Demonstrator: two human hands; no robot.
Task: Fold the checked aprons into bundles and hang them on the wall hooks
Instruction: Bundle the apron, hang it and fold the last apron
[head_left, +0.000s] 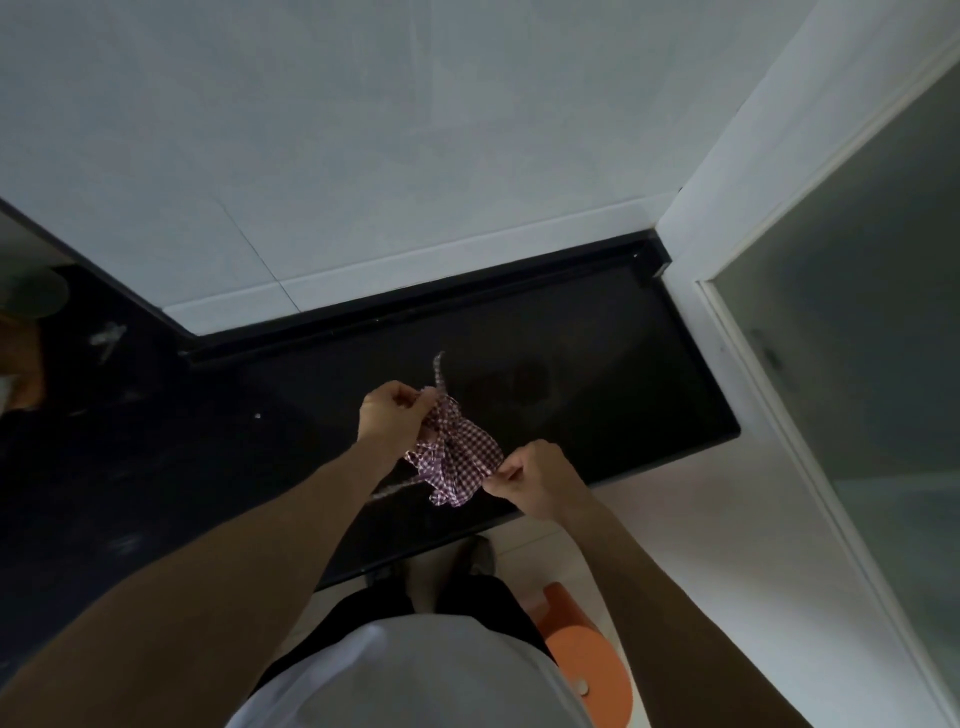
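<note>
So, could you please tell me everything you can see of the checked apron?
The checked apron is a small red-and-white gingham cloth, soft and thin by its look, crumpled into a loose bunch rather than a neat bundle. It is held in the air above the dark countertop, not lying on it. The left hand pinches its upper end, the right hand pinches its lower right edge. One narrow strap sticks up behind the left hand; another trails down to the left.
</note>
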